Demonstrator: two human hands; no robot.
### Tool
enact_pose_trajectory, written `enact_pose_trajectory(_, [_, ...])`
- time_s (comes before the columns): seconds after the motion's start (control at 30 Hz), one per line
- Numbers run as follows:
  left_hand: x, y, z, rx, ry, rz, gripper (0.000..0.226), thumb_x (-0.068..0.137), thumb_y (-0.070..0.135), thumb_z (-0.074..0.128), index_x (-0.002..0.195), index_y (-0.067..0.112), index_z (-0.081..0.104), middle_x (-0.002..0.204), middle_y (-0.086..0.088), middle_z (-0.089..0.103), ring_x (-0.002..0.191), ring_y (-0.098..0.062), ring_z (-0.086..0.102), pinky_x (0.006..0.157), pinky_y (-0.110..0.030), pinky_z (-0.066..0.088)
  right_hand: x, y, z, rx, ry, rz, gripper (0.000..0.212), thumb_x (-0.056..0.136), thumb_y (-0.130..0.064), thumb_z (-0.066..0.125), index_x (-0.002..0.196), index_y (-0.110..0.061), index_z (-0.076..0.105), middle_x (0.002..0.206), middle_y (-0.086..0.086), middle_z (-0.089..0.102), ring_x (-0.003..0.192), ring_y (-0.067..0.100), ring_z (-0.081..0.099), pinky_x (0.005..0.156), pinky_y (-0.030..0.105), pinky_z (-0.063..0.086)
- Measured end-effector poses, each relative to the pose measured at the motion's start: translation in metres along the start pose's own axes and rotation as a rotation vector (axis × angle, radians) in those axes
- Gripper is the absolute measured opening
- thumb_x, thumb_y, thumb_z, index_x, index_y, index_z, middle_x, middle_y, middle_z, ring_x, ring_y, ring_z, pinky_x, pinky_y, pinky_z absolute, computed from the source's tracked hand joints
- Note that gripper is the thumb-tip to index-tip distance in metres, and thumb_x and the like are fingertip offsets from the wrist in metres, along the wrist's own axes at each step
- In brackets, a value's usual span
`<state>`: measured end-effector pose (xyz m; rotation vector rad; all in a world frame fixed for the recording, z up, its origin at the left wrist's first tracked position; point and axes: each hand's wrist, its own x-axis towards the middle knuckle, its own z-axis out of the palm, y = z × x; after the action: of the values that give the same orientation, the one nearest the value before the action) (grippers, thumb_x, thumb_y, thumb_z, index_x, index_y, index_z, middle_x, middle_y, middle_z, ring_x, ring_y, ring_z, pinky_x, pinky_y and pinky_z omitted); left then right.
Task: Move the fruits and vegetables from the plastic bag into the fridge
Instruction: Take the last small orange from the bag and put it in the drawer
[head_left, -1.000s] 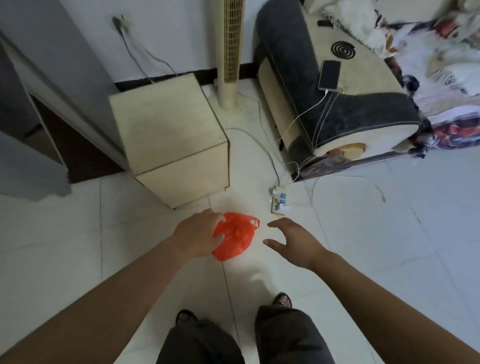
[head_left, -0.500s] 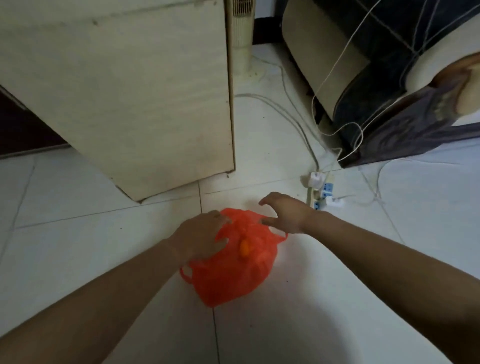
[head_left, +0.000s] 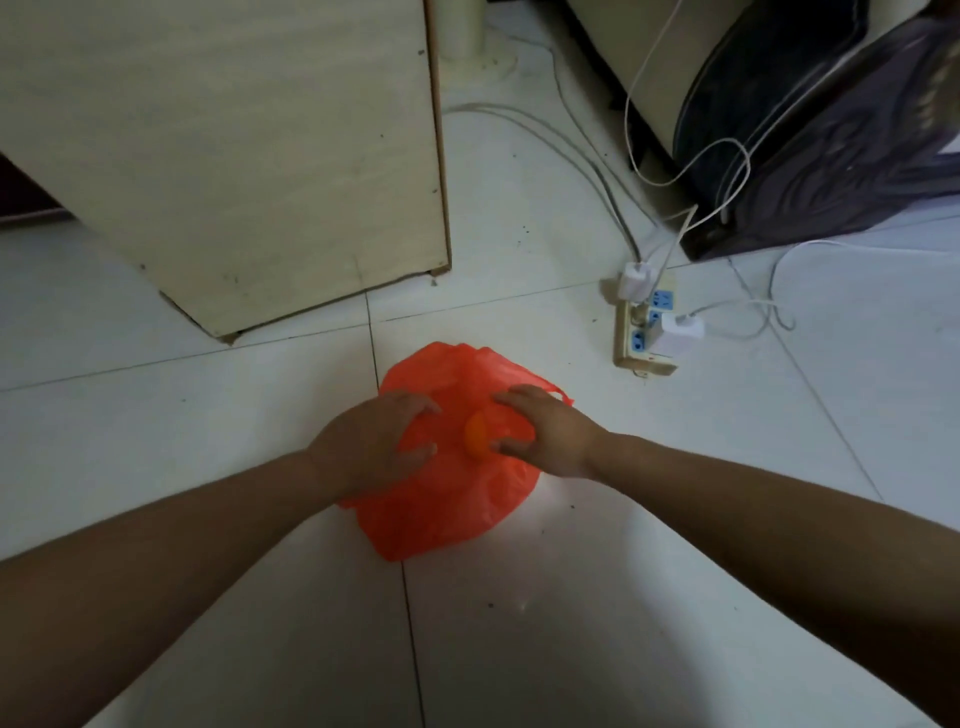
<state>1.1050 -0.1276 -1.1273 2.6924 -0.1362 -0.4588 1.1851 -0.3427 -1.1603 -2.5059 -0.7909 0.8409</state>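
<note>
A red plastic bag (head_left: 447, 499) lies on the white tiled floor in front of me. An orange fruit (head_left: 475, 436) shows through the bag's mouth, between my two hands. My left hand (head_left: 371, 449) lies on the bag's left side, its fingers and thumb gripping the plastic. My right hand (head_left: 548, 431) grips the bag's right edge, with its thumb right beside the orange. Whatever else the bag holds is hidden. No fridge is in view.
A pale wooden cabinet (head_left: 234, 156) stands on the floor just beyond the bag, to the left. A power strip (head_left: 644, 338) with white chargers and trailing cables lies to the right. A fan base (head_left: 475, 49) and a dark padded seat (head_left: 810, 130) stand further back.
The view has dropped much closer to the floor. My right hand has moved from the bag's far edge onto its right side, and the orange now shows more plainly between my hands.
</note>
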Motion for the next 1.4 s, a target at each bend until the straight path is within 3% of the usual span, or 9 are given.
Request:
enact_pose_trajectory(0.13, [-0.007, -0.008, 0.008, 0.050, -0.069, -0.041, 0.049, 0.086, 0.043, 0.056, 0.129, 0.025, 0.043, 0.134, 0.003, 0.047, 0.118, -0.017, 0.047, 0.095, -0.030, 0.042, -0.009, -0.001, 0.008, 0.065, -0.026, -0.002, 0.072, 0.087, -0.036, 0.062, 0.146, -0.022, 0.024, 0.152, 0.004, 0.029, 0.139, 0.022, 0.028, 0.111, 0.030, 0.023])
enact_pose_trajectory(0.27, [-0.014, -0.011, 0.017, -0.057, -0.043, -0.086, 0.051, 0.086, 0.039, 0.059, 0.131, 0.022, 0.042, 0.132, -0.001, 0.047, 0.119, -0.019, 0.046, 0.098, -0.033, 0.040, -0.011, -0.004, 0.020, 0.130, 0.003, 0.022, 0.075, 0.085, -0.037, 0.064, 0.146, -0.023, 0.023, 0.152, 0.004, 0.029, 0.138, 0.022, 0.029, 0.111, 0.032, 0.026])
enact_pose_trajectory(0.43, [-0.020, -0.011, 0.016, -0.088, -0.065, -0.028, 0.053, 0.085, 0.036, 0.062, 0.133, 0.024, 0.041, 0.135, 0.000, 0.046, 0.122, -0.017, 0.045, 0.100, -0.032, 0.040, -0.009, -0.010, 0.025, 0.151, -0.067, -0.059, 0.076, 0.083, -0.038, 0.067, 0.145, -0.022, 0.026, 0.148, 0.002, 0.036, 0.133, 0.021, 0.038, 0.108, 0.030, 0.032])
enact_pose_trajectory(0.67, [-0.025, -0.008, 0.025, 0.031, -0.107, 0.035, 0.059, 0.090, 0.040, 0.053, 0.142, 0.023, 0.030, 0.145, -0.001, 0.037, 0.131, -0.020, 0.039, 0.105, -0.032, 0.034, -0.021, -0.016, 0.012, -0.175, 0.103, -0.137, 0.071, 0.080, -0.046, 0.066, 0.141, -0.030, 0.035, 0.148, 0.002, 0.032, 0.131, 0.024, 0.039, 0.104, 0.038, 0.039])
enact_pose_trajectory(0.77, [-0.028, -0.012, 0.024, 0.091, -0.135, 0.061, 0.058, 0.091, 0.042, 0.050, 0.143, 0.026, 0.029, 0.146, 0.001, 0.037, 0.130, -0.018, 0.040, 0.106, -0.031, 0.034, -0.021, -0.021, 0.009, -0.231, 0.088, -0.217, 0.068, 0.079, -0.042, 0.068, 0.139, -0.029, 0.039, 0.149, 0.003, 0.031, 0.128, 0.027, 0.042, 0.101, 0.040, 0.042])
enact_pose_trajectory(1.1, [-0.028, -0.016, 0.025, -0.059, -0.108, -0.010, 0.055, 0.089, 0.040, 0.055, 0.139, 0.026, 0.035, 0.144, 0.001, 0.040, 0.130, -0.018, 0.041, 0.107, -0.035, 0.036, -0.013, -0.020, 0.022, -0.146, -0.109, -0.071, 0.081, 0.081, -0.038, 0.068, 0.147, -0.020, 0.024, 0.153, 0.008, 0.025, 0.139, 0.025, 0.028, 0.112, 0.034, 0.024])
enact_pose_trajectory(1.4, [-0.013, -0.009, 0.034, -0.155, -0.100, -0.067, 0.054, 0.089, 0.033, 0.057, 0.138, 0.020, 0.037, 0.141, -0.005, 0.042, 0.128, -0.020, 0.041, 0.103, -0.027, 0.030, -0.011, -0.015, 0.032, -0.025, -0.088, -0.032, 0.082, 0.077, -0.036, 0.073, 0.144, -0.019, 0.028, 0.147, 0.006, 0.037, 0.135, 0.023, 0.035, 0.109, 0.031, 0.027])
